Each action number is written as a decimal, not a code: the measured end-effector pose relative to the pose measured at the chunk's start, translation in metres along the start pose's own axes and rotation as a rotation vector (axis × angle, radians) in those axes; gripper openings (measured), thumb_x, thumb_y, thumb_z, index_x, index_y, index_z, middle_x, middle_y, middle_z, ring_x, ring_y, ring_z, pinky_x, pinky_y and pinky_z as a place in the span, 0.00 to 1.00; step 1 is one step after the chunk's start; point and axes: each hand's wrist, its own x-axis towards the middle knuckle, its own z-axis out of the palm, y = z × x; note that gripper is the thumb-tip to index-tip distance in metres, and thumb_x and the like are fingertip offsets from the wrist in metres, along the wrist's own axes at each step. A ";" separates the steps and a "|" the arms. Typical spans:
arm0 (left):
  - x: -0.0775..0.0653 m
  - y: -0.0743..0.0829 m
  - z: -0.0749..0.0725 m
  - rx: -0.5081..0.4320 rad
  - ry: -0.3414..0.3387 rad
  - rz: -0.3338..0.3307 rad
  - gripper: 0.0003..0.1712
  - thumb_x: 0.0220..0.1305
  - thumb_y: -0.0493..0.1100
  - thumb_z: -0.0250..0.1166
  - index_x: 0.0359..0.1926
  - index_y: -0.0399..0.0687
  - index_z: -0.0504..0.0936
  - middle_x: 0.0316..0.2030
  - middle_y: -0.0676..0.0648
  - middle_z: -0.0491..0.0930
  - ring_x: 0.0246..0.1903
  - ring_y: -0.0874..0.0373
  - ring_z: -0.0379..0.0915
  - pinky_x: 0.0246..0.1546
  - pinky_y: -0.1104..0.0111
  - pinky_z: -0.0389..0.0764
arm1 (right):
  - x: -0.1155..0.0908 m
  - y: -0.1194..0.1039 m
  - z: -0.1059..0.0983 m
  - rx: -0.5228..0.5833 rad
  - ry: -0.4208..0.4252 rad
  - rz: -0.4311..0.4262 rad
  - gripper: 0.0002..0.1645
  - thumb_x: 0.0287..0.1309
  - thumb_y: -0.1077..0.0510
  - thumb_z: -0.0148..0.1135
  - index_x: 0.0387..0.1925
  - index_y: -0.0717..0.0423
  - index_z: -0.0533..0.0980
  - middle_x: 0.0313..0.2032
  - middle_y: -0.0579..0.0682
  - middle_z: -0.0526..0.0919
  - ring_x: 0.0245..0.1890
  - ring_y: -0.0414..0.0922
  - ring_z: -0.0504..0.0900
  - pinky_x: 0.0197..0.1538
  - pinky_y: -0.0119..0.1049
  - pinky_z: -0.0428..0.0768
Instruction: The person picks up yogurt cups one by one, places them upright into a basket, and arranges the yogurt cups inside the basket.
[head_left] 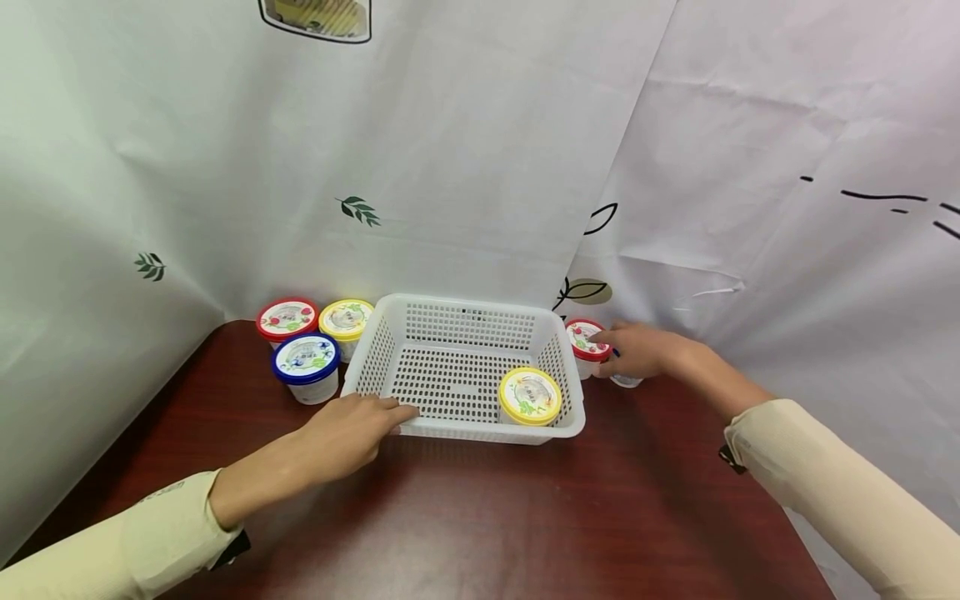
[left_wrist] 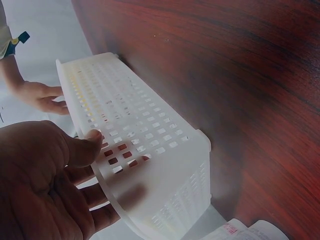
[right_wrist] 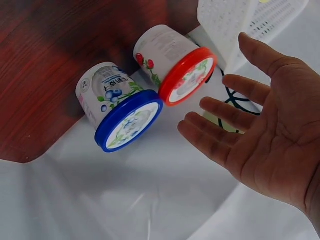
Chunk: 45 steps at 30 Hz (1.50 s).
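A white perforated basket (head_left: 463, 432) stands on the table, and my left hand (head_left: 358, 435) grips its near left rim. In the left wrist view, the thumb of that hand (left_wrist: 42, 185) lies on the outer wall, with the other fingers over the rim. A yellow-lidded tub (head_left: 530, 396) sits inside the basket at the right. My right hand (head_left: 643, 350) hovers with spread fingers over two tubs right of the basket. One is a red-lidded tub (right_wrist: 172, 65); beside it stands a blue-lidded tub (right_wrist: 117, 105), mostly hidden by the hand in the head view. The right palm holds nothing.
Left of the basket stand a red-lidded tub (head_left: 287, 320), another yellow-lidded tub (head_left: 346, 320) and another blue-lidded tub (head_left: 307, 367). A white printed cloth (head_left: 465, 167) hangs behind and around the dark red wooden table (head_left: 510, 517).
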 end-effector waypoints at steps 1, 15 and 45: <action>0.000 0.000 0.000 -0.002 0.000 0.000 0.23 0.68 0.30 0.71 0.60 0.52 0.90 0.46 0.47 0.93 0.39 0.47 0.89 0.39 0.52 0.89 | 0.000 0.000 0.000 0.001 -0.004 0.001 0.45 0.75 0.38 0.71 0.81 0.58 0.73 0.72 0.70 0.78 0.70 0.67 0.80 0.73 0.67 0.80; -0.001 0.000 0.002 0.005 0.012 0.001 0.22 0.69 0.31 0.71 0.60 0.52 0.90 0.46 0.48 0.92 0.39 0.47 0.89 0.39 0.53 0.89 | 0.004 0.012 0.002 0.041 -0.017 0.022 0.47 0.74 0.39 0.72 0.81 0.62 0.71 0.70 0.71 0.77 0.65 0.64 0.80 0.68 0.66 0.83; -0.001 0.003 0.002 0.008 0.026 0.009 0.22 0.70 0.32 0.73 0.61 0.52 0.90 0.49 0.48 0.93 0.42 0.48 0.90 0.41 0.54 0.89 | 0.031 0.057 0.032 0.003 0.044 0.063 0.50 0.70 0.39 0.75 0.82 0.61 0.69 0.71 0.78 0.74 0.68 0.78 0.74 0.66 0.72 0.83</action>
